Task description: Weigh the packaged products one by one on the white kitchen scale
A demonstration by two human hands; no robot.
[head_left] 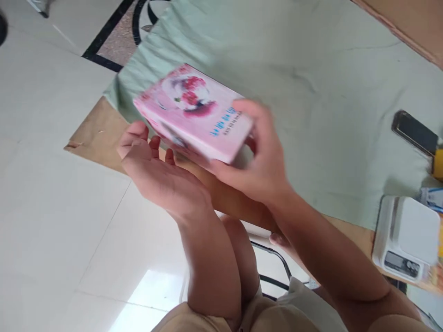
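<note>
A pink rectangular box (194, 113) with a red fruit picture and blue lettering is held in the air above the edge of a pale green cloth (311, 92). My right hand (258, 159) grips the box at its right end, thumb on top and fingers underneath. My left hand (152, 168) is beside and under the box's left end, palm up with fingers loosely curled, touching or nearly touching its lower edge. The box and my right hand are blurred by motion.
The cloth covers brown cardboard (93, 136) on a white tiled floor (51, 207). A white digital scale (406, 237) sits at the right, a black phone (413, 132) above it next to a yellow object (438, 163). My knees and a chair frame (277, 260) are below.
</note>
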